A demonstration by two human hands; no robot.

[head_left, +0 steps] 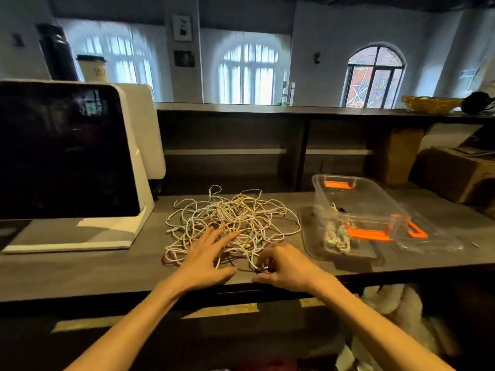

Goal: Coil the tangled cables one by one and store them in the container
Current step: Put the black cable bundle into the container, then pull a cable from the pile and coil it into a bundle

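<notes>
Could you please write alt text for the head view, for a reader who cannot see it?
A person's left hand rests flat on a tangled pile of pale multicoloured cables on a grey wooden desk, while the right hand pinches a cable end. To the right sits a clear plastic container with orange handles holding coiled cables; a dark-screened white monitor stands left.

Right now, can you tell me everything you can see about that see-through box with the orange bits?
The clear plastic box sits on the wooden counter, right of the tangled cable pile. It has orange latch handles at both ends and no lid on. It rests tilted on what looks like its clear lid, lying flat beneath it. A few coiled cables lie by its near end. Neither hand touches it.
</notes>
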